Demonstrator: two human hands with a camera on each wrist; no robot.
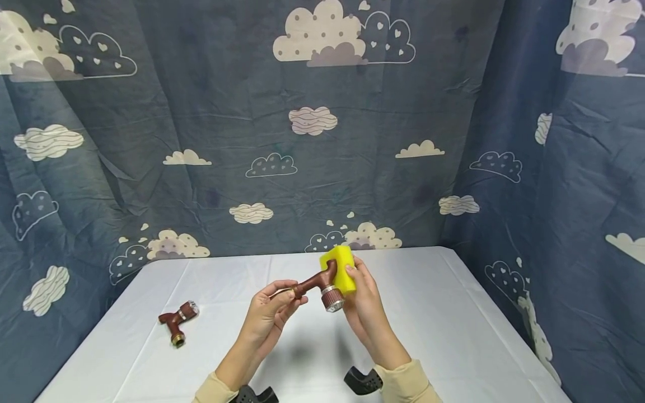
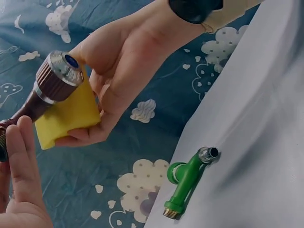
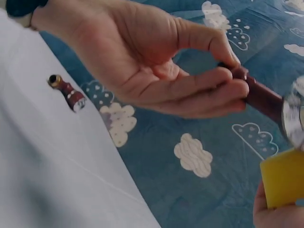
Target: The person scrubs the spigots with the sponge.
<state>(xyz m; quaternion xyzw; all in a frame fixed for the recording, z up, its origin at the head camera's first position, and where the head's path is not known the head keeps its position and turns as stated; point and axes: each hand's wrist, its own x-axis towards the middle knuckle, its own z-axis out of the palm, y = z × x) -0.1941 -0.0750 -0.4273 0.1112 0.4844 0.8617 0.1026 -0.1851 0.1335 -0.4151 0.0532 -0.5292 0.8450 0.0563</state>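
Nearest to me are both hands, raised above the tabletop. The left hand pinches the narrow end of a brown tap between thumb and fingers. The right hand grips a yellow sponge, thumb on one side and fingers round the other.

Reference axis: I read the tap's long axis as running from the left hand's fingertips toward the right hand, rising slightly toward the far edge. The left hand is nearer the narrow end; the right hand is nearer the head end. There, the ribbed knob faces the near side and the stubby spout points toward the far edge.

Governing relation: the sponge stands directly beside the head end, its face partly behind the spout. The two appear to touch; I cannot confirm contact in any view.

On the tabletop, a second brown tap lies toward the left edge, brass end toward the near side. In the left wrist view, a green tap lies just inside a tabletop edge; I cannot tell which edge. Beyond the far edge hangs a cloud-patterned cloth.
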